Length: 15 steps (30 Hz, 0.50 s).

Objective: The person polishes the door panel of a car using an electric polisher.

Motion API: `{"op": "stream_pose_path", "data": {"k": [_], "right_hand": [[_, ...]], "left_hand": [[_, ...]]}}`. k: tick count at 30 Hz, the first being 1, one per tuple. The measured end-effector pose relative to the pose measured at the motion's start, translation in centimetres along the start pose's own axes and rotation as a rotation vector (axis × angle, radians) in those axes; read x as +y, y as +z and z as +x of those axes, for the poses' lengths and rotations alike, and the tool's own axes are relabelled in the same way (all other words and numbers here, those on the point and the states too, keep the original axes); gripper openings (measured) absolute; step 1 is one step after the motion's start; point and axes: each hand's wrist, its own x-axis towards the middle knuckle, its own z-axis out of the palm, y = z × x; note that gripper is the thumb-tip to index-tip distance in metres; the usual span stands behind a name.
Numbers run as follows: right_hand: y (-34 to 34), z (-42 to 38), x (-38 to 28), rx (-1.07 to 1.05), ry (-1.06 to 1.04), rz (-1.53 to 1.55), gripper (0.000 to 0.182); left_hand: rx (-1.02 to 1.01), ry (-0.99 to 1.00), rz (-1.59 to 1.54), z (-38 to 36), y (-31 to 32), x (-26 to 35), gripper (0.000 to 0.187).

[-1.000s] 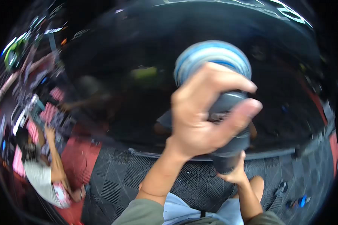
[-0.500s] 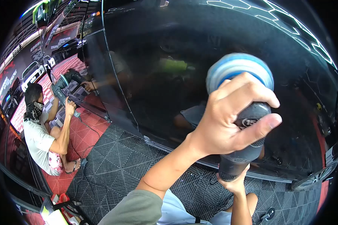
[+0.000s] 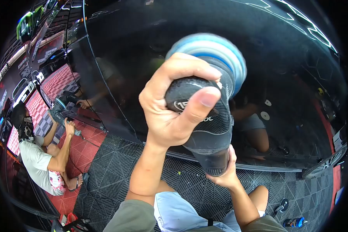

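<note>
A black polisher (image 3: 210, 135) with a round blue and white pad (image 3: 216, 46) lies against the glossy black car panel (image 3: 123, 50). Over the polisher's head, my left hand (image 3: 178, 100) is wrapped, thumb and fingers on opposite sides. Lower down, my right hand (image 3: 226, 170) grips the rear end of the body, its palm partly hidden behind the tool. The pad's edge looks smeared, and its working face is hidden against the panel.
At the left, a co-worker (image 3: 38, 158) sits on red floor tiles (image 3: 92, 135) holding another polisher (image 3: 58, 114) to the car. A blue and black bottle (image 3: 294, 222) lies at the lower right on dark tiles (image 3: 116, 174), below a wheel (image 3: 324, 164).
Both my hands and the polisher have moved left across the panel, with the pad also higher in view. The camera view has shifted slightly, and the bottle has come into sight.
</note>
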Motion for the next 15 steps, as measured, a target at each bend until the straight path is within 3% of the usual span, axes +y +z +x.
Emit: {"op": "stream_pose_path", "data": {"k": [15], "right_hand": [[6.3,2.6,-0.1,-0.047,-0.051,-0.024,0.115]], "left_hand": [[0.058,-0.088,0.015,-1.4,-6.9,0.1,0.039]]}}
